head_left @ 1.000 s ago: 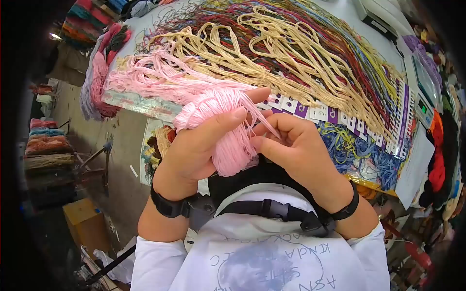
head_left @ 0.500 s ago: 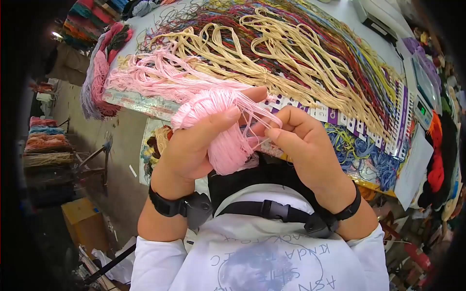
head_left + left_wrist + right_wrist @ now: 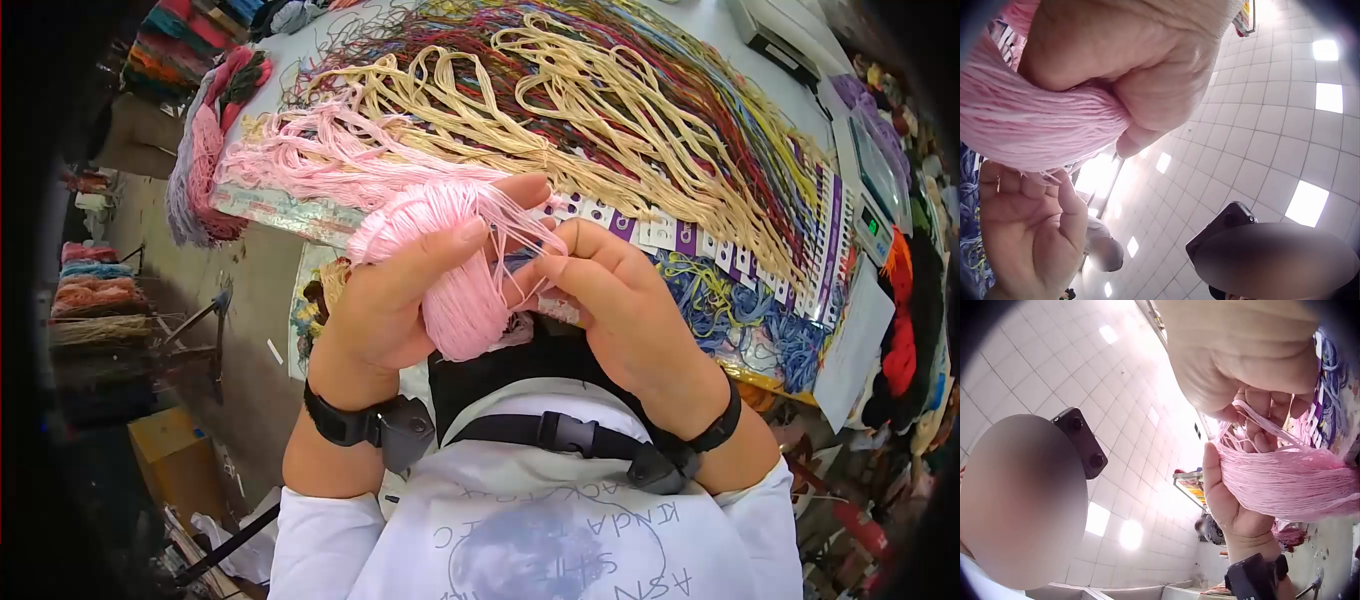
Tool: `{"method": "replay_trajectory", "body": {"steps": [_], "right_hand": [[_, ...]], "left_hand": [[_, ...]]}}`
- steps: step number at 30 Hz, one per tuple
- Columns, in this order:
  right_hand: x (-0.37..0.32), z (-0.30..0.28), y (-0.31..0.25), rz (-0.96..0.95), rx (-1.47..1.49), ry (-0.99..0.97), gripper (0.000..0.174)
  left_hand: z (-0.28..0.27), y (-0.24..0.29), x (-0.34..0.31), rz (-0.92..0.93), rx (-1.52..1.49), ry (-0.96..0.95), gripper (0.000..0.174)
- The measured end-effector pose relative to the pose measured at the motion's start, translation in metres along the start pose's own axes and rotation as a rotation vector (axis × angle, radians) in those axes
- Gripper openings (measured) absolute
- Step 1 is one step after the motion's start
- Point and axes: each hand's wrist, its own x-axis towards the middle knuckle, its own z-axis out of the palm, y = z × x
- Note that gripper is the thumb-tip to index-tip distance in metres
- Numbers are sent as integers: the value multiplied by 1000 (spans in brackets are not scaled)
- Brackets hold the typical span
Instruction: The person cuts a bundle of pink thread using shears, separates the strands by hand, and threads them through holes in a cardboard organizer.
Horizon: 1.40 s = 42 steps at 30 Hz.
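A thick bundle of pink thread point(image 3: 465, 305) is gripped in my left hand point(image 3: 395, 300), its thumb lying over the front and its fingers behind. Several strands stretch from the top of the bundle toward my right hand point(image 3: 625, 290), which pinches them between thumb and forefinger. In the left wrist view the pink bundle point(image 3: 1041, 125) hangs across the left hand's grip, with the right hand point(image 3: 1032, 231) just below. The right wrist view shows a loop of pink strands point(image 3: 1260, 419) drawn up at the right hand's fingertips, with the left hand point(image 3: 1235, 506) around the bundle's end.
Pink skeins point(image 3: 300, 160) and cream skeins point(image 3: 600, 100) lie over multicoloured threads on the table. Punched cards point(image 3: 660, 232) run along their near ends, beside blue thread point(image 3: 715, 310). A digital scale point(image 3: 872, 225) stands at right; a cardboard box point(image 3: 175, 460) is on the floor at left.
My right hand drew the pinched strands outward to the right, then came back slightly toward the bundle. My left hand keeps its grip, shifted a little left.
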Motion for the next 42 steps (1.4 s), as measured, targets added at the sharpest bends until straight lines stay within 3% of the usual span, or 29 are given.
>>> {"method": "replay_trajectory", "body": {"steps": [11,13,14,16,18,19,20,21,23,24,25,26,27,28,30,31,32,33,34,36,37,38,40,42], "right_hand": [[-3,-1,-6,-7,-60,-5,12],[-4,0,-4,-58,-200,-35,14],[-5,-1,-8,-60,-205,-36,14],[-11,-8,-25,84,-543,-140,16],[-29,-26,-52,-6,-761,-224,18],[-45,-46,-69,40,-710,-173,17],[-64,-84,-76,-176,-623,-21,13],[-92,-124,-92,-233,-450,110,14],[-146,-204,-126,-409,-114,342,17],[-186,-237,-146,-518,111,460,21],[-228,-265,-166,-582,88,609,22],[-265,-275,-185,-623,131,882,24],[-350,-368,-205,-560,266,319,29],[-437,-426,-218,-841,60,879,36],[-549,-472,-241,-1012,-157,1060,38],[-526,-434,-249,-963,-208,1026,39],[-500,-392,-256,-916,-260,991,41],[-462,-338,-263,-870,-314,955,44],[-393,-293,-248,-796,-274,885,42],[-254,-204,-220,-636,-205,757,39],[-207,-184,-192,-526,-285,740,34],[-159,-165,-165,-418,-371,715,31],[-76,-122,-111,-304,-640,626,25],[-29,-88,-77,-155,-785,493,24]], "left_hand": [[-5,7,-1,22,76,-35,66],[-9,11,-2,50,141,-51,68],[-11,14,-3,-64,168,-96,70],[-21,20,-10,-172,197,-145,73],[-50,25,-24,-46,360,-270,58],[-66,29,-32,1,411,-318,53],[-89,38,-45,202,294,-180,44],[-116,52,-59,395,171,-39,37],[-173,106,-72,429,-441,-238,37],[-213,129,-92,441,-537,-98,38],[-249,145,-115,486,-543,53,39],[-285,160,-138,524,-538,208,40],[-313,170,-156,595,-438,368,39],[-336,183,-171,595,-438,356,39],[-363,198,-186,545,-430,22,39],[-359,194,-175,544,-433,17,39],[-338,183,-153,789,-49,314,40],[-317,172,-130,909,339,738,41],[-273,150,-93,874,417,812,40],[-177,102,-25,504,-43,361,38],[-137,80,4,335,-66,253,37],[-84,59,26,151,-365,321,36],[-45,25,51,-119,-286,302,39],[-28,-3,65,-340,-171,154,35]]}}
